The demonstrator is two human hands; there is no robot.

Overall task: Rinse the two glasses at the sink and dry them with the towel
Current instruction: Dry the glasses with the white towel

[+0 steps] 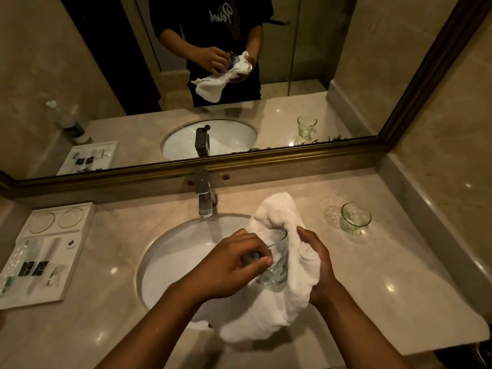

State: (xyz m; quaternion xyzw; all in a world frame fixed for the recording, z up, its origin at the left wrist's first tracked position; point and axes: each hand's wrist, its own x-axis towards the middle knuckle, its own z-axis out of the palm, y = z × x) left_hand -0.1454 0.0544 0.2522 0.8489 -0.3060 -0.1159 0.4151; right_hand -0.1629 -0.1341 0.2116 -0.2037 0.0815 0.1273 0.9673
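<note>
head view shows one glass [275, 258] held over the near right edge of the sink [170, 251], tipped on its side with its rim toward the faucet, and half wrapped in the white towel [277, 312]. the left hand [237, 267] is closed round the glass from the left, fingers curled over its wall and thumb along the lower side. the right hand [318, 265] is closed on a bunched fold of towel pressed against the glass from the right, and more towel arches over the rim just beyond both hands and hangs below them over the front of the surface [106, 336]. i judge this to be the drying of one glass, under way and not finished, since the towel covers only part of it. the second glass [355, 217] stands upright on the surface well to the right of the right hand and farther from the person, apart from everything else. whether it has been rinsed or dried i cannot tell; no drops can be made out on it. no water runs from the faucet [205, 201], which stands beyond the left hand. a white tray [85, 235] of small toiletries lies well to the left of the left hand, with two empty round recesses at its far end. what is left, as i read it, is finishing this glass and perhaps the other.
</note>
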